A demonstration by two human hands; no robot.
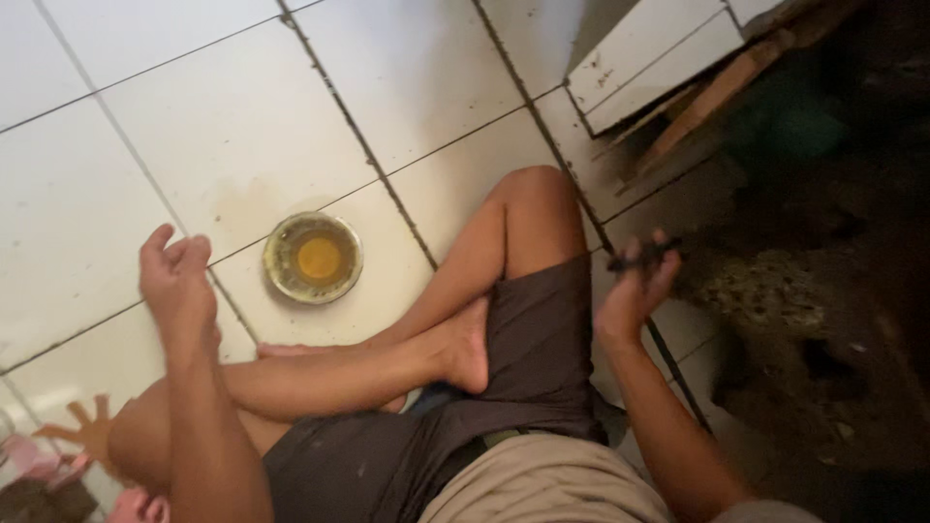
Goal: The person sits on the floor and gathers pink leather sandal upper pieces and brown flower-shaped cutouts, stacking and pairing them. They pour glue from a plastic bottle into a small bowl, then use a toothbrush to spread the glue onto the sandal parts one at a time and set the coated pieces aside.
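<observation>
While the person sits cross-legged on the white tiled floor (242,126), the right hand (635,291) pinches a thin dark stick (641,256), its grip closed on it, above the dark rough ground (775,291) at the tile edge. Left hand (176,281) hovers with fingers loosely curled, holding nothing, near a small round bowl (313,258) of yellow liquid.

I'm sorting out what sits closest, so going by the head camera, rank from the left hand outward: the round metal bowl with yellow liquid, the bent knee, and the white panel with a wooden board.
From the left hand:
1. Round metal bowl with yellow liquid, just to its right on the white tiled floor.
2. Bent knee, further right, near the middle.
3. White panel with a wooden board, far upper right corner.
</observation>
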